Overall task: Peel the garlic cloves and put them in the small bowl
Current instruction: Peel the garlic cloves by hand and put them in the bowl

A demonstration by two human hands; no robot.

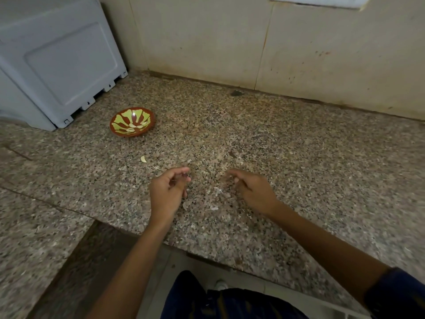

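I saw speckled granite counter [287,157], tiled wall behind; 1 bowl [132,122] far left, 1 clove [143,159] nearby, 2 peel scraps [218,191]. Left hand [169,192] & right hand [251,192] loosely curled; can't tell if holding anything.

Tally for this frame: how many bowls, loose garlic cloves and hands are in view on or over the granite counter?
Red-and-green patterned small bowl: 1
Pale garlic clove lying loose on the counter: 1
Bare hands, left hand and right hand: 2
Total: 4

Small red bowl [132,122] with yellow-green petals, upright at ten o'clock; pale peeled garlic clove [143,159] lying just below it, apart.
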